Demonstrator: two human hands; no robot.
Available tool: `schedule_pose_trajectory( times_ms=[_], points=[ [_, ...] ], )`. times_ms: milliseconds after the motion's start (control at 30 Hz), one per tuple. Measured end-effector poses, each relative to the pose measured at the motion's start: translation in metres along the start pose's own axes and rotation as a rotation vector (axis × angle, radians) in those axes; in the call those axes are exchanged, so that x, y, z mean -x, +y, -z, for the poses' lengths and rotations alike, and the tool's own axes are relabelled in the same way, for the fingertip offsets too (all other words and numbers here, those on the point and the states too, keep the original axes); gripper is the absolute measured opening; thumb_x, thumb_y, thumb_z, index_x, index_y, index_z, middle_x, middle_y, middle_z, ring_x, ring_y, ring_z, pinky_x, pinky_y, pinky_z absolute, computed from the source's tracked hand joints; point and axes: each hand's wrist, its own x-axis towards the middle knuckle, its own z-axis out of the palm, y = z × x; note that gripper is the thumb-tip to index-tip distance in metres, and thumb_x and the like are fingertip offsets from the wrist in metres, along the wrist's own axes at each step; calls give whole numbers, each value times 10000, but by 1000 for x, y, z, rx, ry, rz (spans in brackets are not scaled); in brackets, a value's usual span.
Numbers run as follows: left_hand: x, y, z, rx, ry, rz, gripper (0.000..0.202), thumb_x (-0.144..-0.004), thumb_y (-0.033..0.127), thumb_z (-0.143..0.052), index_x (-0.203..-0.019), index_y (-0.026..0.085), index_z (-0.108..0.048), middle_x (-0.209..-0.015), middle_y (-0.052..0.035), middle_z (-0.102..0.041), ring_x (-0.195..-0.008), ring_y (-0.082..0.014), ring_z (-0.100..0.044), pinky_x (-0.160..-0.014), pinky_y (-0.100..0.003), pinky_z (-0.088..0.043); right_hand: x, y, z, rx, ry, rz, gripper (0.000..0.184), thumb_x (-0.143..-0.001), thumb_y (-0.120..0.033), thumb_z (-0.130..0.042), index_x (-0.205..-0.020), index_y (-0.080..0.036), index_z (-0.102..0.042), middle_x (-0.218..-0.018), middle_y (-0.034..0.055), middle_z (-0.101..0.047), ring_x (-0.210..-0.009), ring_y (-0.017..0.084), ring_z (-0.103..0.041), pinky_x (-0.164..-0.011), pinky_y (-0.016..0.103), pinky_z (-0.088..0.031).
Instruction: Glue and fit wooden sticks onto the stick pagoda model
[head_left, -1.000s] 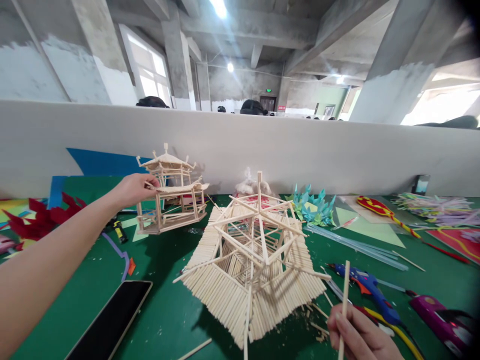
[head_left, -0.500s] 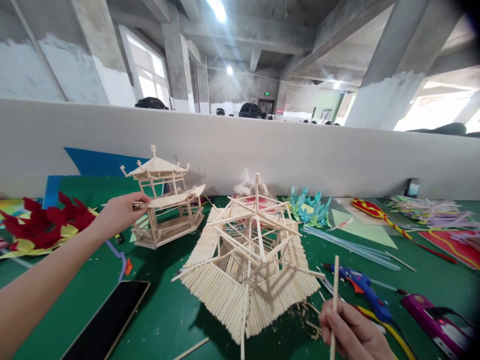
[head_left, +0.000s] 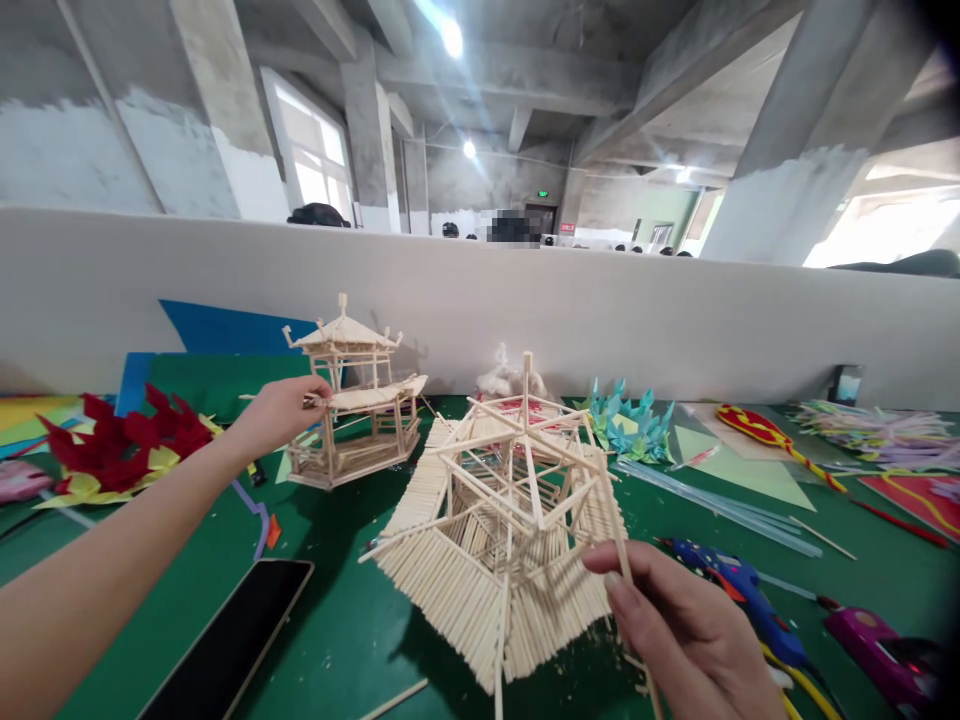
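Note:
A small two-tiered pavilion model (head_left: 360, 398) made of thin wooden sticks stands at the left. My left hand (head_left: 289, 412) is closed in a pinch at the left corner of its lower roof; the fingertips partly hide the grip. In front of me is a larger, unfinished-looking pavilion model (head_left: 442, 570), with a skirt of close-laid sticks and an open frame of beams on top. A single wooden stick (head_left: 616, 510) is pinched upright, slightly tilted, in my right hand (head_left: 675, 620). Its upper end overlaps the right side of the larger model's frame; contact cannot be told.
A phone (head_left: 232, 640) lies front left near red paper flowers (head_left: 135, 440). Blue paper petals (head_left: 630, 420), clear glue sticks (head_left: 720, 505), a blue glue gun (head_left: 739, 585) and a purple glue gun (head_left: 874, 640) are at the right. A white partition (head_left: 675, 320) borders the green table.
My right hand has moved left and up with the stick, bringing it against the view of the larger model's right side. My left hand stays at the small pavilion. The view has shifted slightly.

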Motion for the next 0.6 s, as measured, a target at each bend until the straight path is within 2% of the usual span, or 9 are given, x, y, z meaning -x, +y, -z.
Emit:
schedule_pose_trajectory(
  times_ms=[100, 200, 333, 500, 600],
  points=[
    [-2, 4, 1, -12, 5, -21, 224, -827, 314, -502, -943, 130, -559, -875, -28, -598, -743, -156, -582, -665, -329, -489, -12, -1, -5, 55, -17, 114, 250, -838, -329, -430, -905, -190, -627, -591, 3, -575, -497, 118, -515, -466, 194, -416],
    [-3, 6, 0, -21, 16, -49, 232, -831, 320, -496, -944, 126, -556, -864, -27, -594, -733, -153, -580, -660, -329, -487, -22, -5, -11, 41, -20, 170, 256, -846, -289, -427, -989, -174, -605, -664, 12, -609, -568, 125, -558, -540, 201, -457],
    [-3, 8, 0, -23, 41, -87, 236, -832, 331, -491, -920, 123, -557, -819, -17, -587, -702, -145, -572, -645, -322, -480, -30, -10, -17, 8, -71, 200, 243, -850, -267, -427, -971, -164, -611, -764, 30, -633, -701, 137, -598, -634, 205, -464],
    [4, 6, -4, 18, 102, -123, 244, -829, 352, -484, -860, 123, -562, -710, 9, -572, -600, -122, -543, -587, -289, -451, -30, -9, -21, 7, -121, 172, 250, -855, -266, -423, -1004, -175, -603, -691, 3, -604, -678, 136, -592, -573, 193, -438],
    [14, 4, -11, 78, 203, -114, 216, -803, 334, -494, -803, 133, -572, -671, 17, -591, -553, -123, -533, -547, -254, -418, -28, -6, -20, 14, -128, 156, 254, -856, -279, -424, -1005, -175, -600, -670, -1, -588, -681, 141, -588, -577, 200, -433]
  ],
)
